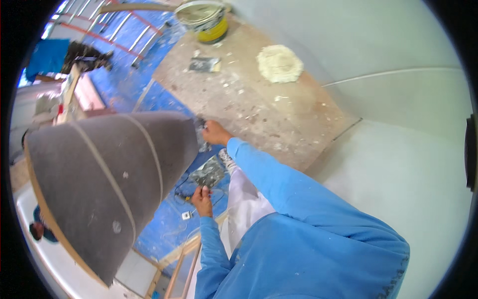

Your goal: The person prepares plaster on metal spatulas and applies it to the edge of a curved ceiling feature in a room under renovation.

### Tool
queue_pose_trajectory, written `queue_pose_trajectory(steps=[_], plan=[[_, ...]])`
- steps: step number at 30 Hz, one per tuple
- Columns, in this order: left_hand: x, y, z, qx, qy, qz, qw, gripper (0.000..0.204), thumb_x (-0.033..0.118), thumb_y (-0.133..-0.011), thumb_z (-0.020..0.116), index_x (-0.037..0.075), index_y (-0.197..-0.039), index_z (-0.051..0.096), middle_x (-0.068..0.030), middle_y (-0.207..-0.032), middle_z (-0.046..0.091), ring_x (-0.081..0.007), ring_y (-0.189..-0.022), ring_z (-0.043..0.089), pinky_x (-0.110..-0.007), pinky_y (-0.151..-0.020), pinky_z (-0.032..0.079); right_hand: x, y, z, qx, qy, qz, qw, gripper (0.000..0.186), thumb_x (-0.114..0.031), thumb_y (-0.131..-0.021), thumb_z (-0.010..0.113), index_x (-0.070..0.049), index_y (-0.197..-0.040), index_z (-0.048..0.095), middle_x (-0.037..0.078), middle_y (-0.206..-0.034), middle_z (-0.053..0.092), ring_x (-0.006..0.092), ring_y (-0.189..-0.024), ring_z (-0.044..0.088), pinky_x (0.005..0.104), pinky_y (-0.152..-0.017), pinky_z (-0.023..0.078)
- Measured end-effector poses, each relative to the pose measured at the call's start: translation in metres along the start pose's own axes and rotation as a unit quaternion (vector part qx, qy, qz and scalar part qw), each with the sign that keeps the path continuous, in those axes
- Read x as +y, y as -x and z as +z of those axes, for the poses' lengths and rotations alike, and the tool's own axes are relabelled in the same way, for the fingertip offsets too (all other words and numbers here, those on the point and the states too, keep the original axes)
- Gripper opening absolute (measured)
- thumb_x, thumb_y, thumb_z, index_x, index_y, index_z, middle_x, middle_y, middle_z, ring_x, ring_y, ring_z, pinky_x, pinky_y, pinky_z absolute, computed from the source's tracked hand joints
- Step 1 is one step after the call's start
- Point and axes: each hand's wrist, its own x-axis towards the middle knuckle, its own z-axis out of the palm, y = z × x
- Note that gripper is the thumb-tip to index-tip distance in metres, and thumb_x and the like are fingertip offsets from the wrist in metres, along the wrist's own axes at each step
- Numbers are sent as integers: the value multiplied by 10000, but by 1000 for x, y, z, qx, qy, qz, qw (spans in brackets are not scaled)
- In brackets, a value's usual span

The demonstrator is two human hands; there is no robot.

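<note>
My left hand [203, 202] is closed on the handle of a wide putty knife [207, 172], whose blade is smeared with grey and white filler. My right hand [216, 133] is closed around a second putty knife [204, 144], held beside the right end of a large dark grey panel [107, 174]. Whether that blade touches the panel I cannot tell. Two pale filler bands cross the panel's face. A flat, filler-stained blade [204, 65] lies on the brown board [229, 107] beyond my hands.
A cream filler heap [280, 64] and a yellow-and-black bucket [211, 30] stand on the board. Blue sheeting [124, 82] covers the floor, with cables and a small white box [186, 215]. A ladder [119, 30] and a person in blue [50, 57] are at far left; another person [42, 226] is lower left.
</note>
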Motion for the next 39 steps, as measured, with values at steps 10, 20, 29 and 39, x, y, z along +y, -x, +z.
queue_pose_trajectory(steps=[10,20,29,39], plan=[[-27,-12,14,-51,33,-68,996,149,212,-944,574,74,-932,628,21,-783,619,-80,-675,581,-231,-588,420,129,161,-326,267,252,245,897,368,-248,-740,660,20,-991,679,232,-949,684,362,-880,669,434,-735,527],[-9,-41,32,-151,51,-38,986,168,158,-873,662,-8,-901,658,-14,-717,617,-83,-627,544,-225,-568,403,16,47,-175,89,33,83,992,286,-244,-836,639,20,-732,603,76,-608,541,158,-560,503,357,-524,399],[5,-123,138,-67,65,-11,996,248,202,-872,688,-17,-759,659,-55,-686,633,-105,-584,557,-242,-559,434,48,106,-126,148,-586,221,766,252,-185,-866,635,9,-1026,611,133,-826,677,223,-632,671,376,-554,565],[-63,-139,141,-62,-140,15,988,178,164,-777,726,-9,-781,683,-81,-742,694,-126,-683,630,-284,-612,485,45,127,-26,109,-562,295,765,283,-145,-895,610,59,-1084,554,212,-883,679,302,-684,700,439,-588,609]])
